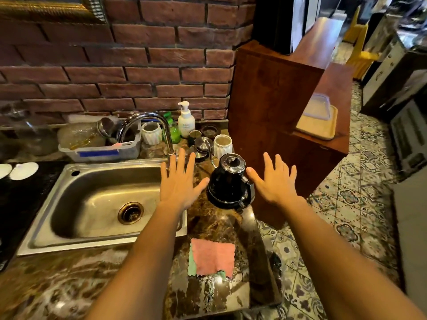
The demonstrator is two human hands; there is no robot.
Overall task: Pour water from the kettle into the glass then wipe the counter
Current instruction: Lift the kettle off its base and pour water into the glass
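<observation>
both hands hovering open, fingers spread, gripping nothing. left hand hanging over the sink edge, right hand just right of the kettle. kettle sitting on the counter between the hands. pink cloth lying nearer the camera. can't make out a glass.

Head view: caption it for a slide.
Both open hands, left and right, flank the black kettle beside the sink.
</observation>
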